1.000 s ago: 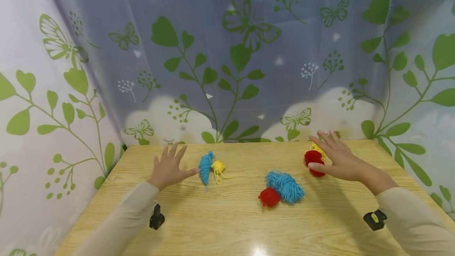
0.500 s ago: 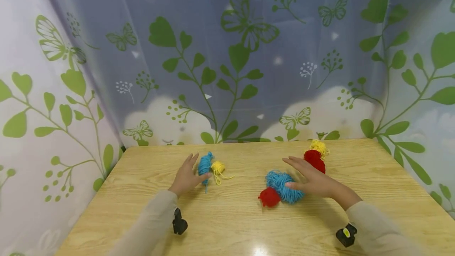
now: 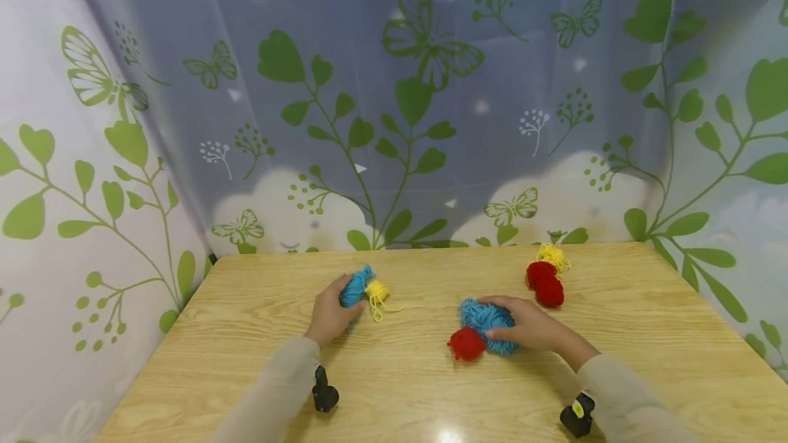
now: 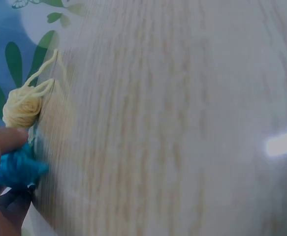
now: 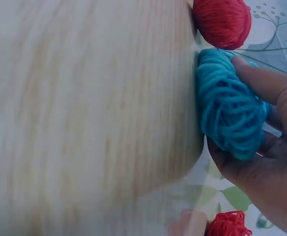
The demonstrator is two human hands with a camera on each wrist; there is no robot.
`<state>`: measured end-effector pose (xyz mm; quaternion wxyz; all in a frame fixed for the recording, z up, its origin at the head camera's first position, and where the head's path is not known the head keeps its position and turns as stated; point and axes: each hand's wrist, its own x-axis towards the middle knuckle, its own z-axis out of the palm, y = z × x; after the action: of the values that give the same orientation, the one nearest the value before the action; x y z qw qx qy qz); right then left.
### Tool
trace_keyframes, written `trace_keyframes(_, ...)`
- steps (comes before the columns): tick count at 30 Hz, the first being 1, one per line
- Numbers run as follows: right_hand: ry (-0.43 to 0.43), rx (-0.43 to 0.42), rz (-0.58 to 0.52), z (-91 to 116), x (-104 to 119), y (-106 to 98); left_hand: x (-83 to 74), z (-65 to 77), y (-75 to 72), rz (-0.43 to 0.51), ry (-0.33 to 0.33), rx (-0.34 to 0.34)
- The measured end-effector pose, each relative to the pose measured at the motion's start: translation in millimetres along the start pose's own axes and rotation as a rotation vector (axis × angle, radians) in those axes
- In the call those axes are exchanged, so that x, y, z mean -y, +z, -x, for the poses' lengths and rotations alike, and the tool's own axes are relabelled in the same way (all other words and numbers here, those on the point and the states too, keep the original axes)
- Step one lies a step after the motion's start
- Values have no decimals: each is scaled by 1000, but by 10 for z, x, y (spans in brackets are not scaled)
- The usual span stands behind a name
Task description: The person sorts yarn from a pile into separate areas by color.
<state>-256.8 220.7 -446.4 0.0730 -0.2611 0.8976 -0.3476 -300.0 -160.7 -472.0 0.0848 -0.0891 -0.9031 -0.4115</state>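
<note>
A leafy, butterfly-printed curtain (image 3: 523, 135) hangs round three sides of the pale wooden table (image 3: 400, 374), and from where I stand the work looks barely begun, with all the yarn down on or close to the wood. The left hand (image 3: 331, 316) has its thumb and fingers wrapped about a narrow bundle of blue yarn (image 3: 355, 289), over on the person's left; a small yellow ball (image 3: 377, 289) sits just beside it, its loose end trailing across the wood. Nearer the middle, the right hand (image 3: 531, 323) grips a fatter skein of blue yarn (image 3: 483, 316), thumb on one side and fingers on the other, with a red ball (image 3: 466, 344) right up against the skein and not held. So each blue piece is in a hand, which I'd call the grasping done, though I can't tell whether either has left the table. What looks left alone is the rest: that yellow ball, that red ball, and, farther back on the right, a lumpy red bundle (image 3: 544, 284) with a tangle of yellow yarn (image 3: 553, 257) touching its far end, both well clear of any fingers
</note>
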Motion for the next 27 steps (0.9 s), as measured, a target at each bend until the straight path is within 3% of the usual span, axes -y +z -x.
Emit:
trace_keyframes(16,137,-102,-40,-26,-9,73,-6,6,64,-30,-79,-114)
trace_keyframes(27,103,-219,-30,87,96,-68,19,-6,30,-26,-111,-116)
